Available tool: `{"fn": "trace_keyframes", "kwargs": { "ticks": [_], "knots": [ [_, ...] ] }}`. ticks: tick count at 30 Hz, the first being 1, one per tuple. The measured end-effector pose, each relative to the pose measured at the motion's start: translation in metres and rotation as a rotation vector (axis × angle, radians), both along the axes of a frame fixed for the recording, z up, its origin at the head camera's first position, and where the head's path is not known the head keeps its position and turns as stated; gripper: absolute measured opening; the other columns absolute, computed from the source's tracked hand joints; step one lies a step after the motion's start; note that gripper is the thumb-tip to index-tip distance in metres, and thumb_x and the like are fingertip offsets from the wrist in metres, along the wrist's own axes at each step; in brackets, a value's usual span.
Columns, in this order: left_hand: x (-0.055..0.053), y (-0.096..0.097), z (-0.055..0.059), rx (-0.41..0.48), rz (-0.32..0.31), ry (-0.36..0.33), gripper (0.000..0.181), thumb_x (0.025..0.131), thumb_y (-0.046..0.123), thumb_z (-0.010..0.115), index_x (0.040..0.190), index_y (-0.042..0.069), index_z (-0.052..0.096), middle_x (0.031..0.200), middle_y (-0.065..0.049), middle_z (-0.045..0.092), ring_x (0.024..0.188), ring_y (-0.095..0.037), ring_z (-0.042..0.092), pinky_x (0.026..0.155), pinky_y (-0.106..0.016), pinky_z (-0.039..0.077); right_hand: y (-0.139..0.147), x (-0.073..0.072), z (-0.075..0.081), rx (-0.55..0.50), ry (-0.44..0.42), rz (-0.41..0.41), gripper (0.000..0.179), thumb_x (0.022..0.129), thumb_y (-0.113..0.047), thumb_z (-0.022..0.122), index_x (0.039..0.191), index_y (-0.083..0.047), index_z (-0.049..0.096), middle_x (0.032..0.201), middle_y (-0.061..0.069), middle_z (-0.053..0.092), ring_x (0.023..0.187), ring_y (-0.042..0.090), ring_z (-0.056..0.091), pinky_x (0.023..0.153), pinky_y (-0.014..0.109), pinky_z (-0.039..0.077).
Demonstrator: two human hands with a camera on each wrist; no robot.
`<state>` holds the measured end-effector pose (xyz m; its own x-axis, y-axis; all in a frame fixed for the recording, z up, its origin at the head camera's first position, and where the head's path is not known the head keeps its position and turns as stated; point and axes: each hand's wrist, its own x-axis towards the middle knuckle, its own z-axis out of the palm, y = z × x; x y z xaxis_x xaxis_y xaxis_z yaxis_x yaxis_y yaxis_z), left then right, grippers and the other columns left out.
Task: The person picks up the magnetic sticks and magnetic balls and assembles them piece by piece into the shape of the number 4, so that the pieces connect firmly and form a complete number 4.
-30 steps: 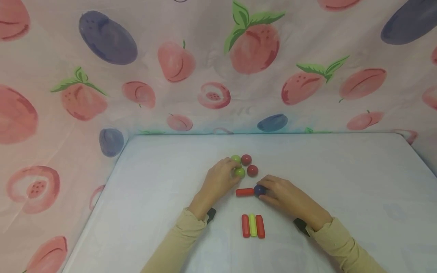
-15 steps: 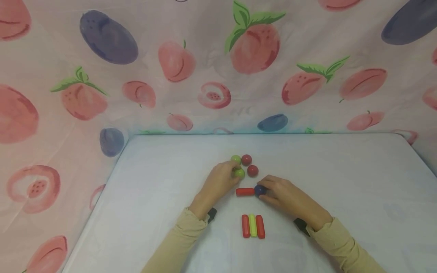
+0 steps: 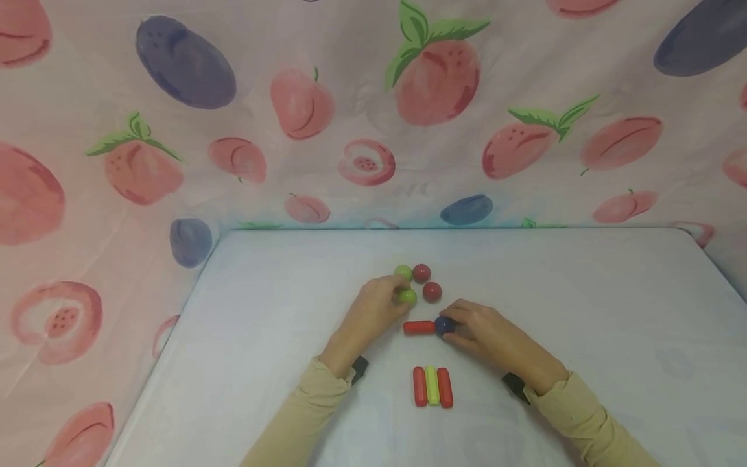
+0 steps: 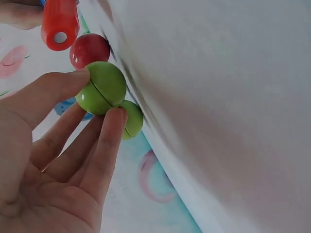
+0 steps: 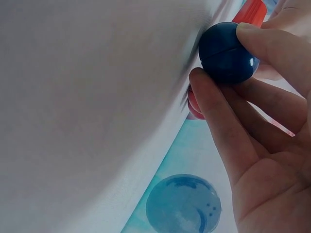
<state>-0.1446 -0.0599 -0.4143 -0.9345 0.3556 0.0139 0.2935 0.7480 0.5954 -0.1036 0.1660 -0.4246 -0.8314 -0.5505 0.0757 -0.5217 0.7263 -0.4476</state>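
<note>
My left hand (image 3: 376, 308) pinches a green ball (image 4: 102, 88) between thumb and fingertips; a seam line runs across the ball. Just behind it sits a second green ball (image 3: 403, 272). Two red balls, one at the back (image 3: 421, 272) and one nearer (image 3: 432, 292), lie to the right of the green pair. My right hand (image 3: 484, 327) holds a dark blue ball (image 5: 228, 52) by thumb and fingers. That blue ball touches the right end of a red stick (image 3: 419, 328), which lies sideways on the white table (image 3: 262, 292).
Nearer the front, two red sticks, one left (image 3: 420, 387) and one right (image 3: 445, 388), flank a yellow stick (image 3: 432, 385), side by side. A fruit-printed cloth (image 3: 350, 97) hangs behind the table and along its left side. Dark wrist cameras show under both forearms.
The left hand and its green ball have shifted very slightly left and toward the front. The right hand and the blue ball stay in place.
</note>
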Motion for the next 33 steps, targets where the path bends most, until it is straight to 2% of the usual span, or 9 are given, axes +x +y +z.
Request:
{"fn": "trace_keyframes", "kwargs": {
  "ticks": [12, 21, 33],
  "knots": [
    [0.003, -0.008, 0.003, 0.033, 0.008, -0.018, 0.029, 0.088, 0.012, 0.074, 0.116, 0.011, 0.069, 0.113, -0.004, 0.071, 0.101, -0.017, 0.066, 0.088, -0.029, 0.056, 0.001, -0.001, 0.001, -0.008, -0.006, 0.002, 0.029, 0.086, -0.015, 0.077, 0.113, -0.005, 0.071, 0.104, 0.003, 0.069, 0.093, 0.015, 0.067, 0.083, 0.034, 0.058],
    [0.012, -0.017, 0.006, 0.029, 0.017, -0.035, 0.027, 0.089, 0.016, 0.074, 0.115, 0.012, 0.069, 0.111, -0.002, 0.071, 0.099, -0.018, 0.065, 0.089, -0.031, 0.056, 0.001, 0.000, 0.002, -0.003, -0.028, -0.004, 0.031, 0.086, -0.015, 0.077, 0.115, -0.005, 0.071, 0.104, 0.004, 0.069, 0.094, 0.016, 0.067, 0.084, 0.034, 0.058],
    [0.022, -0.029, 0.008, -0.005, 0.009, 0.000, 0.025, 0.089, 0.017, 0.075, 0.113, 0.012, 0.070, 0.109, -0.001, 0.071, 0.099, -0.016, 0.065, 0.089, -0.031, 0.056, 0.000, 0.000, 0.002, -0.003, -0.037, -0.006, 0.032, 0.086, -0.015, 0.077, 0.115, -0.004, 0.071, 0.106, 0.005, 0.069, 0.096, 0.018, 0.067, 0.085, 0.036, 0.058]
  ]
}}
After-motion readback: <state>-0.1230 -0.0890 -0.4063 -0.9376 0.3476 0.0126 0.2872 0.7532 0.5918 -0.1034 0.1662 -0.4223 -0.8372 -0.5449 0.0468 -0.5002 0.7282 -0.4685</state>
